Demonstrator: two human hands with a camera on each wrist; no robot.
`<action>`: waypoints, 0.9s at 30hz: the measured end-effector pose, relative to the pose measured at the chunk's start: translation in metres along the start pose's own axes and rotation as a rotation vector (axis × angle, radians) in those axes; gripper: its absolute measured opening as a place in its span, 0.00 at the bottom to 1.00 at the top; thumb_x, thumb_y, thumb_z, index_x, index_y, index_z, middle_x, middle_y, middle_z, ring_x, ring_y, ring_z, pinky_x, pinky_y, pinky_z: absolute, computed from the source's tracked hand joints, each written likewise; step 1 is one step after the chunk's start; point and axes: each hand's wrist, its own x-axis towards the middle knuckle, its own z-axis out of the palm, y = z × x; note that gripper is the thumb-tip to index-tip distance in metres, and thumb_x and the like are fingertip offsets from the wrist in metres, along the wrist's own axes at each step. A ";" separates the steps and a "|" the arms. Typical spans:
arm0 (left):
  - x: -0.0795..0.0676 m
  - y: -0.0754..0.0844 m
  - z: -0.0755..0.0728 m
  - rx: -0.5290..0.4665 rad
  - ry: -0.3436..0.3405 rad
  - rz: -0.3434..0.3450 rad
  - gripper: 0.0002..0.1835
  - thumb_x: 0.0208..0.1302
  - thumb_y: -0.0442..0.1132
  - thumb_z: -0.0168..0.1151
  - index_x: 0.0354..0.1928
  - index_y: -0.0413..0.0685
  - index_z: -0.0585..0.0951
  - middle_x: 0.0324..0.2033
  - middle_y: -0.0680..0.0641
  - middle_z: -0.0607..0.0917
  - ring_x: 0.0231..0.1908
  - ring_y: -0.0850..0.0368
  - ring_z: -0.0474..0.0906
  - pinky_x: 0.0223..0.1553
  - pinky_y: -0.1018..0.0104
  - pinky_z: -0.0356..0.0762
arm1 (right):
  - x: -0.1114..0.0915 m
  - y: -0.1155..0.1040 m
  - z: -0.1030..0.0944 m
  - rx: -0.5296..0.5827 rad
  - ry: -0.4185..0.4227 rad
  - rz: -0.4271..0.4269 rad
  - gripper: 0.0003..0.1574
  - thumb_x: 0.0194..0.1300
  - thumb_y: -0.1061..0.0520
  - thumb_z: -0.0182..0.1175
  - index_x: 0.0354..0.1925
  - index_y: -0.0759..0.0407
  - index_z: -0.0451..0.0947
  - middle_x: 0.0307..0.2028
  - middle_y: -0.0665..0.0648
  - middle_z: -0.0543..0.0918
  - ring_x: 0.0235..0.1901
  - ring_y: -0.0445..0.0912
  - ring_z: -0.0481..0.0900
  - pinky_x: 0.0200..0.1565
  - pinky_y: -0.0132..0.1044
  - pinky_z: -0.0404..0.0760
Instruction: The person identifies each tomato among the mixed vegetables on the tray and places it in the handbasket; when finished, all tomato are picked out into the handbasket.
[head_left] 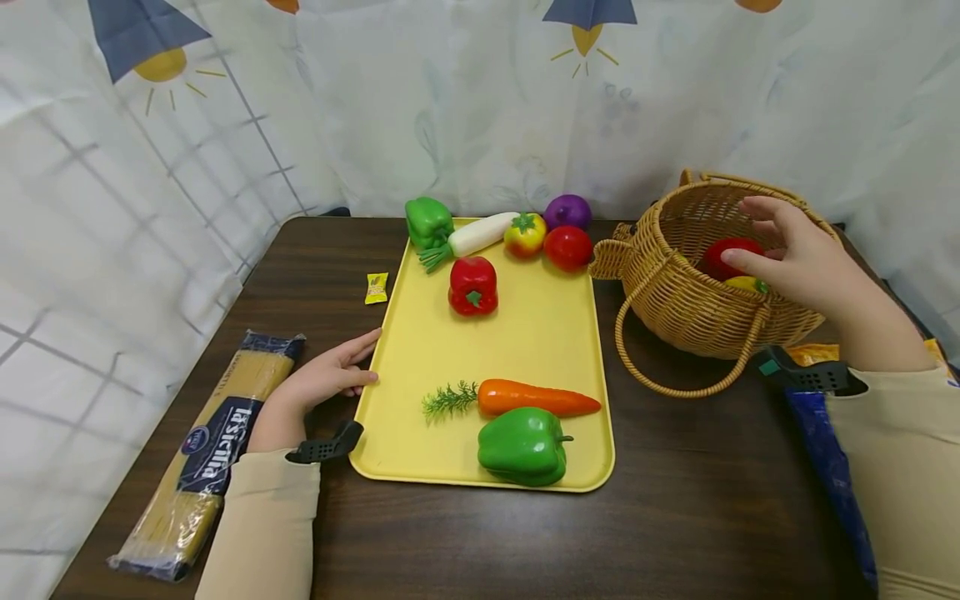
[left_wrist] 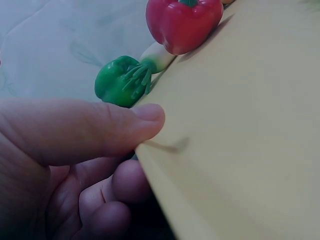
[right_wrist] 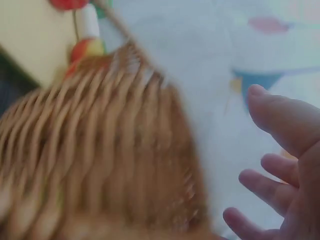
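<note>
Right fingers (head_left: 765, 206) near half-hidden red item (head_left: 722, 256)

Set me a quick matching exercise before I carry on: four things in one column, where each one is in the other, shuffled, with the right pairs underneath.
Things:
1. Carrot
2. Right hand
3. Spaghetti pack
4. Left hand

Places:
A. At the left edge of the yellow tray
B. Flat on the dark tabletop
C. On the tray, beside the nearer green pepper
D. At the opening of the wicker basket

Pairs: 1-C, 2-D, 3-B, 4-A
</note>
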 end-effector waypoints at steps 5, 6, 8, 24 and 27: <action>-0.002 -0.001 -0.002 0.000 0.008 0.000 0.42 0.62 0.41 0.56 0.71 0.55 0.44 0.69 0.43 0.51 0.25 0.58 0.70 0.29 0.68 0.70 | 0.003 -0.041 0.002 0.019 -0.039 -0.117 0.43 0.65 0.48 0.52 0.70 0.40 0.42 0.70 0.61 0.48 0.63 0.66 0.54 0.54 0.63 0.59; -0.003 -0.001 -0.002 -0.001 0.009 0.000 0.42 0.62 0.41 0.56 0.71 0.55 0.44 0.70 0.43 0.51 0.25 0.58 0.70 0.29 0.68 0.70 | 0.004 -0.051 0.004 0.024 -0.051 -0.140 0.42 0.64 0.48 0.52 0.70 0.39 0.43 0.69 0.61 0.50 0.63 0.65 0.56 0.53 0.62 0.60; -0.003 -0.001 -0.003 -0.001 0.008 0.002 0.42 0.62 0.41 0.56 0.71 0.54 0.44 0.69 0.43 0.51 0.25 0.58 0.71 0.29 0.68 0.70 | 0.009 -0.070 0.011 0.035 -0.077 -0.182 0.42 0.64 0.49 0.53 0.70 0.41 0.44 0.69 0.60 0.51 0.62 0.64 0.59 0.53 0.61 0.62; 0.000 -0.001 0.002 -0.014 -0.005 0.018 0.41 0.62 0.40 0.56 0.71 0.52 0.45 0.69 0.42 0.51 0.25 0.59 0.70 0.29 0.68 0.70 | 0.102 -0.122 0.081 0.043 -0.205 -0.234 0.43 0.60 0.48 0.58 0.69 0.52 0.50 0.68 0.54 0.57 0.65 0.51 0.59 0.60 0.48 0.65; -0.002 -0.001 0.001 -0.016 0.002 0.011 0.41 0.62 0.40 0.56 0.71 0.54 0.45 0.69 0.44 0.52 0.25 0.58 0.70 0.29 0.68 0.70 | 0.111 -0.121 0.090 0.028 -0.221 -0.215 0.45 0.59 0.46 0.59 0.69 0.52 0.50 0.68 0.54 0.58 0.64 0.51 0.61 0.59 0.47 0.66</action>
